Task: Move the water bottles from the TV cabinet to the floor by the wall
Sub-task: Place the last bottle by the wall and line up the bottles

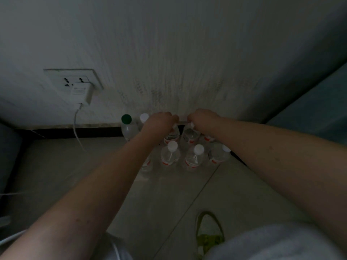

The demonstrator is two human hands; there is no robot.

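Head view was dim: water bottles (170,156) were clustered on the floor (187,194) against the wall (169,62); left hand (159,122) and right hand (201,119) were seemingly curled over rear bottle tops, grips hidden.

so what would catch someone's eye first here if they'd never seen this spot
Two bare forearms reach in from the bottom corners, the left hand and right hand meeting over a cluster of water bottles on the floor against the wall. At the cluster's left end one green-capped bottle stands out from the white caps. Further left, a white charger hangs plugged into the wall socket.
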